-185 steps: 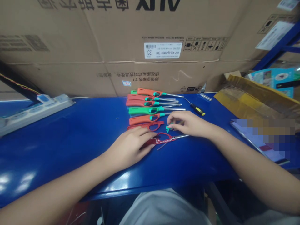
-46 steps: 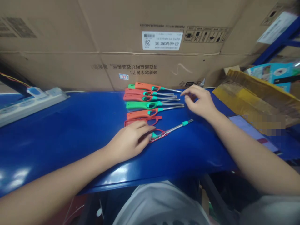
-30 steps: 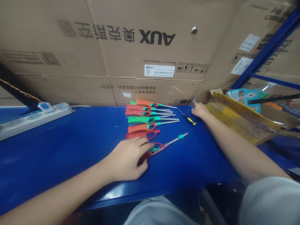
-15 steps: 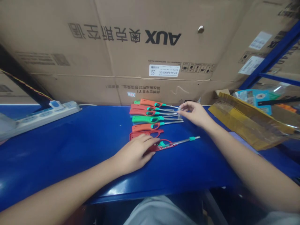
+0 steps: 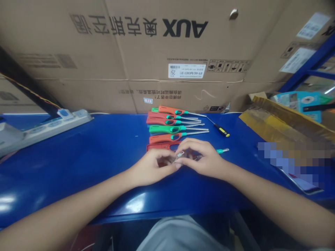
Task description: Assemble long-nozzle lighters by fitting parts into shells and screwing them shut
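Observation:
My right hand [image 5: 200, 157] pinches a small clear part [image 5: 180, 155] at the middle of the blue table. My left hand [image 5: 154, 165] meets it there, its fingertips at the same part. Beneath both hands lies an opened lighter, mostly covered; its metal tube with a teal collar [image 5: 221, 151] sticks out to the right. Just behind is an empty red shell half [image 5: 159, 145], partly hidden by my fingers. Further back, several long-necked lighters lie in a row, among them an orange one [image 5: 163, 138] and a green one [image 5: 163, 129], tubes pointing right.
A yellow and black screwdriver [image 5: 222, 130] lies right of the lighters. A white power strip [image 5: 56, 127] is at the left. On the right are a cardboard box with yellow tape [image 5: 282, 129] and a partly blurred flat device [image 5: 300, 183]. Large cardboard [image 5: 141, 66] stands behind the table.
My right hand has moved from the lighter tubes down to my left hand, bringing the small clear part. My left hand has left the opened lighter's handle. The screwdriver is now uncovered.

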The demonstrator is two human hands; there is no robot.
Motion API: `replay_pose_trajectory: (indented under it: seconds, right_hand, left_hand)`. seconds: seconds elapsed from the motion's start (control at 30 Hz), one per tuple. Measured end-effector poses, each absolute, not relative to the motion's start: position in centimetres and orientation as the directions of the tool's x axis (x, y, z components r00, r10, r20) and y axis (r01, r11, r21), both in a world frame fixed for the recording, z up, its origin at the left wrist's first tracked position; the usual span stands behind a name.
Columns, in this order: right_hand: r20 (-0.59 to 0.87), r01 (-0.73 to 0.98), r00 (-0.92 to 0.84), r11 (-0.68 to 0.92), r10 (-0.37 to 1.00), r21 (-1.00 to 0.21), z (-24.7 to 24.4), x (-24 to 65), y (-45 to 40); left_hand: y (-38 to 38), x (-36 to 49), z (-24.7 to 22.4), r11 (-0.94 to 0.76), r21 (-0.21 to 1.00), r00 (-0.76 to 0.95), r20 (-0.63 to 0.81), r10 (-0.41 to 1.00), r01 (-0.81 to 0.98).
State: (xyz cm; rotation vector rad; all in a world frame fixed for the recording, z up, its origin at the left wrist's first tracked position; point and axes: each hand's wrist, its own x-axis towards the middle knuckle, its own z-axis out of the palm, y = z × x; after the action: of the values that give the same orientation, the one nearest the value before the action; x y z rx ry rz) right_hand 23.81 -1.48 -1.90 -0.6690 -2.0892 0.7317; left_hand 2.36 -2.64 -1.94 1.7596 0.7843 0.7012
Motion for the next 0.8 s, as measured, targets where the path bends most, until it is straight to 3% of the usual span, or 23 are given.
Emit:
replay_pose_trajectory:
  seconds: [0.17,0.33,0.47,0.63,0.8]
  right_hand:
    - [0.528,0.190,-0.549,0.712,0.648,-0.676,-1.6,24.6,-1.1]
    - [0.366,0.261,-0.629,0.630,0.686,-0.731,-0.9,26.2,-0.1]
    - [0.257,0.349,-0.745,0.687,0.616,-0.637,-1.2,26.8,0.2]
    - [0.195,0.445,-0.753,0.705,0.629,-0.553,-1.8,26.2,-0.3]
    - [0.219,0.428,-0.704,0.651,0.675,-0.627,-1.7,25.9,-0.2]
  left_hand:
    - [-2.4,2.3,-2.0,-0.087,0.991,0.655,-0.003,0.755,0.104]
    - [-2.0,2.3,-2.3,-0.042,0.996,0.571,-0.008,0.821,0.075]
    - [-1.8,2.4,-2.3,0.016,0.998,0.498,-0.047,0.866,0.067]
    - [-1.8,2.7,-2.2,0.042,0.997,0.494,-0.065,0.867,0.057]
    - [-1.6,2.6,-2.3,0.042,0.990,0.440,-0.098,0.893,0.136]
